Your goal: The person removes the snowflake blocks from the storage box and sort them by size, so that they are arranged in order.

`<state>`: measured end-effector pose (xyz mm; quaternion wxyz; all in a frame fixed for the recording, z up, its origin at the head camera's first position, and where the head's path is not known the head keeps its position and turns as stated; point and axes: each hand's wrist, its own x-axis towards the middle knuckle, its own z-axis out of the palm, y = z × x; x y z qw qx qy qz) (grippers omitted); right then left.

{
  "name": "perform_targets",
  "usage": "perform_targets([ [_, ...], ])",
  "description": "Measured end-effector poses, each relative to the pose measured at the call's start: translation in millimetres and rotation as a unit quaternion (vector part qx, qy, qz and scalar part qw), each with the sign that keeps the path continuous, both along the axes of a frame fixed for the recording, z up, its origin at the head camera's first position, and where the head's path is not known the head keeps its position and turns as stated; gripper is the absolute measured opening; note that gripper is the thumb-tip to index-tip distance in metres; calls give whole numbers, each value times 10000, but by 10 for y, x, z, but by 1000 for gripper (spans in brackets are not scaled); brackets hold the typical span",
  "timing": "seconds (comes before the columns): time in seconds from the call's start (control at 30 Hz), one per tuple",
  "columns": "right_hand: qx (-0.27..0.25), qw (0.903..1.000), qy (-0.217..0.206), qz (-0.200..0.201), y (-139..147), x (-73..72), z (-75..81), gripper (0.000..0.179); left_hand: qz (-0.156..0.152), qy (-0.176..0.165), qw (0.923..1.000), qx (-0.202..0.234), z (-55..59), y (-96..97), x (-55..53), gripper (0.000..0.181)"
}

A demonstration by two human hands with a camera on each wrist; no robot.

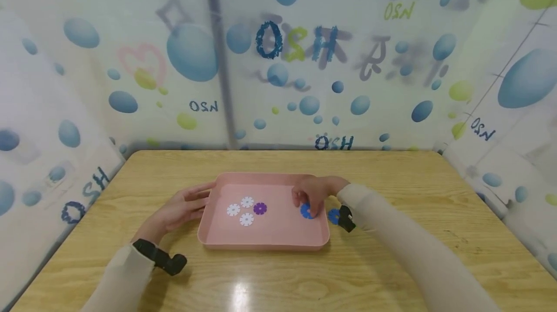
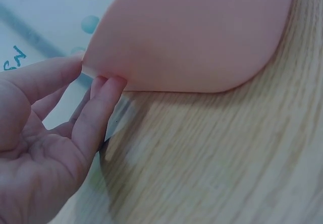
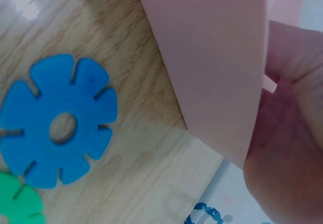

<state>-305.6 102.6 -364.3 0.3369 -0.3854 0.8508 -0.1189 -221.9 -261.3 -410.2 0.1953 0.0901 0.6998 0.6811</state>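
Observation:
A pink tray [image 1: 278, 239] rests on the wooden table. Inside its left half lie several white notched discs [image 1: 246, 219] and one purple notched disc [image 1: 260, 208]. My left hand [image 1: 178, 210] touches the tray's left wall with extended fingers; the left wrist view shows the fingertips [image 2: 117, 82] against that wall. Over the tray's right end, my right hand [image 1: 314, 191] pinches a blue notched disc [image 1: 306, 211] low near the tray floor. In the right wrist view the tray wall hides that disc and the fingertips.
Outside the tray on the right lies another blue notched disc [image 3: 38, 123], partly hidden by the wrist strap in the head view. Beside it a green disc [image 3: 17, 204] shows at the frame edge. A patterned curtain [image 1: 278, 109] stands behind the table.

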Motion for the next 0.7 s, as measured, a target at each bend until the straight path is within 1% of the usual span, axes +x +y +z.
perform_targets([
  [0.17,-33,10000,13,1,-8,-4,-20,25,-12,-17,10000,6,-14,0,3,60],
  [0.37,160,9998,91,-57,-45,-33,-19,24,63,-23,9999,109,-40,-26,14,60],
  [0.47,174,9998,11,-116,-53,-34,-13,25,-9,28,9999,118,-45,-27,27,60],
  [0.6,-81,9994,-239,-236,-29,-37,16,24,-38,26,10000,81,-39,-21,15,60],
  [0.7,-403,9987,-223,-225,4,-52,74,20,3,-47,10000,38,-33,-16,-9,61],
])
